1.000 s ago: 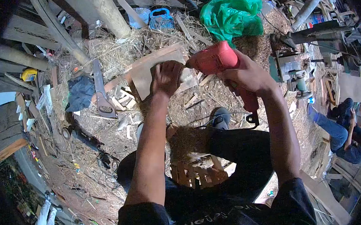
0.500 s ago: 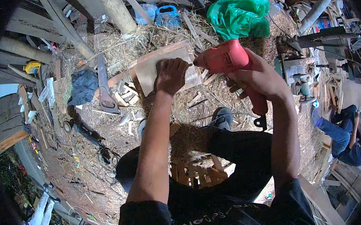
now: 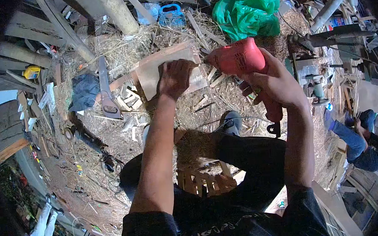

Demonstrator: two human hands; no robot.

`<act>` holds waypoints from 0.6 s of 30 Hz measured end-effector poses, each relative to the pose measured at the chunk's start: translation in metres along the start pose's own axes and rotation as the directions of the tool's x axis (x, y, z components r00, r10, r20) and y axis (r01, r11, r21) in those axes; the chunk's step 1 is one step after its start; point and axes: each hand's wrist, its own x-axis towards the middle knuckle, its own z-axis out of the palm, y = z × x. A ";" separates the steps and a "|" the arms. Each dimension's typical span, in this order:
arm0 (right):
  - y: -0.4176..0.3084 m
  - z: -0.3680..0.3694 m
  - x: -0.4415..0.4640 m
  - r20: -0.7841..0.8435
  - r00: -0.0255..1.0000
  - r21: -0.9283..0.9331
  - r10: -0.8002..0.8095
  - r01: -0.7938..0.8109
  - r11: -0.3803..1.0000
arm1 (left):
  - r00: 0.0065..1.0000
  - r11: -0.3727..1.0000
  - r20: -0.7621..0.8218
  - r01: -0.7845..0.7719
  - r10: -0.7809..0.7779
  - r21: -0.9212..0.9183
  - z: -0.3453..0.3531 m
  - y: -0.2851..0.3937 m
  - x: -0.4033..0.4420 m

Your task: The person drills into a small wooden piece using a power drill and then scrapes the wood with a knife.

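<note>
A red power drill [image 3: 239, 58] is held in my right hand [image 3: 278, 79], its nose pointing left at the right edge of a flat wooden board [image 3: 149, 79]. My left hand [image 3: 175, 78] rests on the board, its fingers bent near that edge. Whether these fingers pinch something small by the drill's tip is too small to tell. A wood strip [image 3: 167, 53] runs along the board's far side.
A handsaw [image 3: 104, 86] and black plastic [image 3: 85, 91] lie left of the board, with wood scraps [image 3: 128, 99] between. Beyond are a green plastic bag [image 3: 247, 13] and a blue container [image 3: 171, 16]. Another person [image 3: 361, 143] sits at the far right; a bench grinder [image 3: 318, 89] stands nearer.
Compared with a second ago, the drill and my right hand are slightly farther right, with the drill's nose drawn back a little from my left fingers. My left hand stays on the board.
</note>
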 end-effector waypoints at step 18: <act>0.000 0.005 0.004 0.029 0.999 0.016 -0.015 0.014 1.000 | 1.000 0.999 0.027 -0.014 0.012 0.049 0.010 -0.004 -0.002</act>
